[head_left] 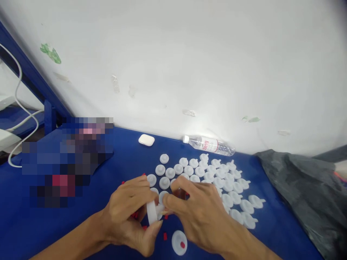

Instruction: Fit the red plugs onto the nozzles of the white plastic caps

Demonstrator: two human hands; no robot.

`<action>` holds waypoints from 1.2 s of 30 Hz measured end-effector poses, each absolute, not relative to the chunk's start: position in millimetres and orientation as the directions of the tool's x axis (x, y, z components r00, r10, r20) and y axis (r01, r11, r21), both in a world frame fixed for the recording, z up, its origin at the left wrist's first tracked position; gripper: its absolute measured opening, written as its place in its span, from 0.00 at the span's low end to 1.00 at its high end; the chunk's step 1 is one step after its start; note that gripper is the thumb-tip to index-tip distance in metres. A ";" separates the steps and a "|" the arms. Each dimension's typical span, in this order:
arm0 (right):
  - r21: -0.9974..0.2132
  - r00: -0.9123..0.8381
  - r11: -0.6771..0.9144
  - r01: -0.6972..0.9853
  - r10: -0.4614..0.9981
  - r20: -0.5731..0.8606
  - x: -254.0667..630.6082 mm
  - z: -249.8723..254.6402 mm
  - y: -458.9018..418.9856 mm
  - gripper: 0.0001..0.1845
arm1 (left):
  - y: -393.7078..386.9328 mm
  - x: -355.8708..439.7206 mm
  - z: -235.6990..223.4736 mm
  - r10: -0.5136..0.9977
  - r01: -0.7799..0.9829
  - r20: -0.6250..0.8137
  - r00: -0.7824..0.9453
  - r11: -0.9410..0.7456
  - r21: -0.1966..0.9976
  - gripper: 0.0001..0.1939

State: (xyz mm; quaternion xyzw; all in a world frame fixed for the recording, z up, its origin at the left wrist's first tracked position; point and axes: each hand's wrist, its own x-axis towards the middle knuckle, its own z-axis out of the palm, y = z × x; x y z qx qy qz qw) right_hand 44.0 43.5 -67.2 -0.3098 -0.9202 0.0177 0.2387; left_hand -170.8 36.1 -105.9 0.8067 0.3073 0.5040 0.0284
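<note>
My left hand (129, 213) is closed around the rim of a white round plastic cap (152, 213), tilted on its edge with its stem towards the right. The fingers of my right hand (202, 211) pinch at that stem; whether they also hold a small part there is hidden. Below the hands lies a white disc (177, 238) with a red spot on it. Small red pieces (165, 236) are scattered beneath and between my hands. Many similar white spouted caps (228, 185) spread over the blue table behind and to the right of my right hand.
Along the wall lie a clear plastic bottle (208, 144) and a small white case (146, 140). A dark grey plastic sheet or bag (303, 195) covers the right side of the blue table (127, 155). A blurred-out patch is at left, and a white cable (20, 97) hangs beyond it.
</note>
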 end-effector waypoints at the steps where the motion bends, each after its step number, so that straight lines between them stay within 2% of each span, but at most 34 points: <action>1: -0.182 -0.667 0.792 0.583 0.594 0.450 47.3 -67.3 46.3 0.18 | 37.2 -173.9 -105.9 0.560 0.449 0.782 0.275 -0.794 0.410 0.04; 4: -0.244 -0.523 0.673 0.698 0.712 0.468 67.6 -69.1 58.5 0.22 | 46.6 -192.3 -107.6 0.654 0.439 0.730 0.199 -0.725 0.530 0.18; 6: -0.284 -0.497 0.609 0.741 0.781 0.378 84.9 -74.4 63.2 0.17 | 54.3 -204.8 -108.9 0.692 0.475 0.703 0.165 -0.680 0.558 0.19; 7: -0.298 -0.541 0.615 0.730 0.787 0.299 92.5 -78.4 63.2 0.17 | 57.4 -209.1 -109.6 0.701 0.496 0.695 0.160 -0.666 0.558 0.17; 10: -0.253 -0.650 0.655 0.711 0.751 0.117 105.5 -91.0 55.9 0.16 | 61.3 -211.7 -111.5 0.704 0.549 0.683 0.195 -0.655 0.519 0.07; 12: -0.225 -0.659 0.659 0.718 0.747 0.085 105.3 -92.8 50.1 0.15 | 60.5 -208.0 -112.5 0.685 0.572 0.690 0.234 -0.671 0.472 0.03; 14: -0.259 -0.622 0.625 0.737 0.776 0.105 99.3 -86.5 47.4 0.16 | 59.4 -203.7 -113.1 0.655 0.586 0.705 0.273 -0.694 0.418 0.06; 17: -0.378 -0.564 0.574 0.726 0.812 0.150 82.0 -70.9 49.3 0.17 | 59.1 -199.6 -114.3 0.596 0.583 0.724 0.347 -0.742 0.331 0.14; 19: -0.398 -0.581 0.601 0.694 0.793 0.184 67.3 -64.7 52.3 0.16 | 59.6 -198.0 -116.0 0.552 0.572 0.733 0.398 -0.773 0.272 0.18; 24: -0.212 -0.707 0.753 0.623 0.658 0.259 42.2 -61.8 65.1 0.17 | 58.0 -196.5 -119.6 0.521 0.595 0.734 0.435 -0.778 0.200 0.21; 27: -0.172 -0.662 0.696 0.698 0.717 0.216 43.3 -54.6 84.0 0.20 | 56.8 -199.1 -117.4 0.558 0.645 0.734 0.388 -0.733 0.217 0.25; 31: -0.071 -0.586 0.602 0.796 0.794 0.163 49.3 -51.7 119.8 0.20 | 57.2 -205.1 -110.8 0.554 0.672 0.774 0.305 -0.702 0.237 0.15; 36: 0.026 -0.627 0.627 0.779 0.779 0.004 47.8 -62.3 152.4 0.21 | 58.1 -207.4 -106.7 0.524 0.687 0.806 0.276 -0.694 0.216 0.12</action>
